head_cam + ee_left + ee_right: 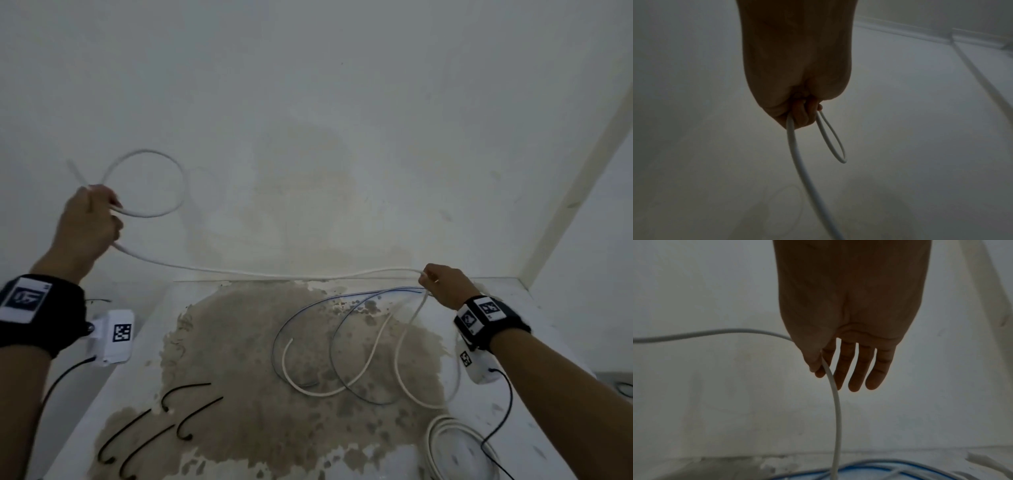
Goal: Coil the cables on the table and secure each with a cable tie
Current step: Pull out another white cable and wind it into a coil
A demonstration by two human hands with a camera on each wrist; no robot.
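Observation:
My left hand is raised at the left and grips a white cable, with one loop standing out above the fist. In the left wrist view the curled fingers close round the cable. The cable spans across to my right hand, which pinches it between thumb and forefinger while the other fingers stay straight. Below the pinch the cable drops to loose curves on the table. A blue cable lies tangled among those curves.
Several black cable ties lie at the table's front left. A coiled white cable sits at the front right. The white table has a large worn brown patch and meets a wall behind and on the right.

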